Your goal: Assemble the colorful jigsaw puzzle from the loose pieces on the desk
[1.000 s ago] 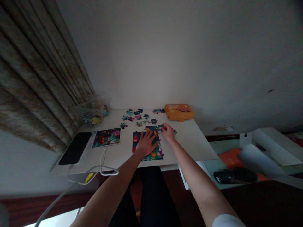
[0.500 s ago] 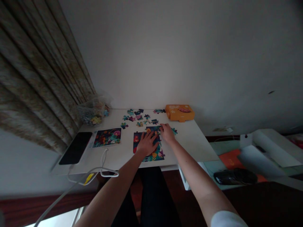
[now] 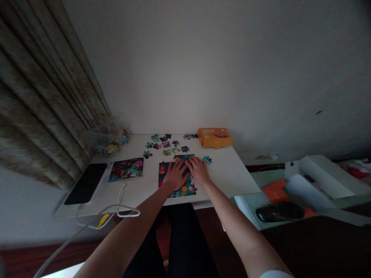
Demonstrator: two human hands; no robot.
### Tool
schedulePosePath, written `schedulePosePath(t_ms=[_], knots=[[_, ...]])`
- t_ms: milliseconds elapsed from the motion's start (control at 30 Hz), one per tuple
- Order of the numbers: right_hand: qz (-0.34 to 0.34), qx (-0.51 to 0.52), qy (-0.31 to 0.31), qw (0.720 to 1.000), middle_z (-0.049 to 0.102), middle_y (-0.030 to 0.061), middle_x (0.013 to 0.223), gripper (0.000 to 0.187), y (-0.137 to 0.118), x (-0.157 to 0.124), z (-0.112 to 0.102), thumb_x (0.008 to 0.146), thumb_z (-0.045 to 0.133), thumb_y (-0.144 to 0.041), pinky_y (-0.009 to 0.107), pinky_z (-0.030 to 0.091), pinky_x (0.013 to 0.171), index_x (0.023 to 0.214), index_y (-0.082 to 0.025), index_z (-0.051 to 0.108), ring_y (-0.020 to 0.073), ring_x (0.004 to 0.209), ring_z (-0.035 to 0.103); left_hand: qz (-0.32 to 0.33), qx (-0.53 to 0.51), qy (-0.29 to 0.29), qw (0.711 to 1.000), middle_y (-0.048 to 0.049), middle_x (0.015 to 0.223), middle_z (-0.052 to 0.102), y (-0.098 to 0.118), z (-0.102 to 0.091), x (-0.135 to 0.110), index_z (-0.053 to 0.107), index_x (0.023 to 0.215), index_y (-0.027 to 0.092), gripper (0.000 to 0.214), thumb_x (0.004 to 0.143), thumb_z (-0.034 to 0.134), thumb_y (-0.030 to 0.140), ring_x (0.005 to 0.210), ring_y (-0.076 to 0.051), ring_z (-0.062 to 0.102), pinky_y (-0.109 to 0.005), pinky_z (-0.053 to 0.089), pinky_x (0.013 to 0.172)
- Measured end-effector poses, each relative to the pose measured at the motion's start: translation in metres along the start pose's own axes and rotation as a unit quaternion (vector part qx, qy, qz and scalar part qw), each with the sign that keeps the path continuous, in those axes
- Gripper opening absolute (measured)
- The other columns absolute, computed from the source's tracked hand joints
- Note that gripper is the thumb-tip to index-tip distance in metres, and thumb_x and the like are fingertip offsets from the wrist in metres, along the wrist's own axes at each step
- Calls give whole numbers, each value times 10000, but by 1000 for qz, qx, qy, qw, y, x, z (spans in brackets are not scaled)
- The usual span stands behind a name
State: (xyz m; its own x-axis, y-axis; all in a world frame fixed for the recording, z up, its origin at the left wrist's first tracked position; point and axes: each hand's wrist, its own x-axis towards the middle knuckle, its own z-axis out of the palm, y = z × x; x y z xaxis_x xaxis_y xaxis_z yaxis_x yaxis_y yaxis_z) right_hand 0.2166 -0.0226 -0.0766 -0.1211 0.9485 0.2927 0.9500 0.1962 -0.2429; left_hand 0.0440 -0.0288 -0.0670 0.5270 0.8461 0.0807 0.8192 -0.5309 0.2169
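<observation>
A partly joined jigsaw puzzle (image 3: 182,191) with a dark, colourful picture lies near the front edge of the white table. My left hand (image 3: 175,175) rests flat on its middle, fingers spread. At its upper right, my right hand (image 3: 198,170) lies palm down with fingers stretched out over the puzzle's edge, covering part of it. Just beyond that hand is a loose teal puzzle piece (image 3: 207,159). Several other loose pieces (image 3: 165,144) are scattered behind the puzzle. To the left lies a printed picture card (image 3: 126,170) with a flowery scene.
An orange box (image 3: 215,138) stands at the back right against the wall. On the left are a black phone (image 3: 86,183), a white cable (image 3: 118,206) and a clear plastic bag (image 3: 106,141) of pieces. A lower glass surface (image 3: 261,178) with a black object (image 3: 279,211) is at right.
My right hand has come down and flattened from a bent-finger pose at the puzzle's upper right edge. My left hand stays spread on the puzzle. The view has shifted slightly.
</observation>
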Motion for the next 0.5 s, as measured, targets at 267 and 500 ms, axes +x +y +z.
schedulePosePath(t_ms=[267, 500], knots=[[11, -2, 0, 1000, 638, 124, 1425, 397, -2, 1, 0, 1103, 409, -403, 457, 362, 1088, 1356, -209, 644, 284, 1333, 536, -7, 5, 16, 1000, -102, 1315, 700, -21, -30, 43, 703, 1224, 231, 324, 1011, 459, 244, 1256, -285, 618, -519, 379, 1168], [33, 22, 19, 999, 656, 127, 1389, 357, -1, 4, 2, 1094, 428, -377, 421, 376, 1079, 1306, -189, 644, 271, 1297, 553, -62, 5, 31, 998, -148, 1383, 652, -44, -27, 104, 633, 1349, 192, 385, 989, 499, 216, 1294, -310, 598, -487, 393, 1155]])
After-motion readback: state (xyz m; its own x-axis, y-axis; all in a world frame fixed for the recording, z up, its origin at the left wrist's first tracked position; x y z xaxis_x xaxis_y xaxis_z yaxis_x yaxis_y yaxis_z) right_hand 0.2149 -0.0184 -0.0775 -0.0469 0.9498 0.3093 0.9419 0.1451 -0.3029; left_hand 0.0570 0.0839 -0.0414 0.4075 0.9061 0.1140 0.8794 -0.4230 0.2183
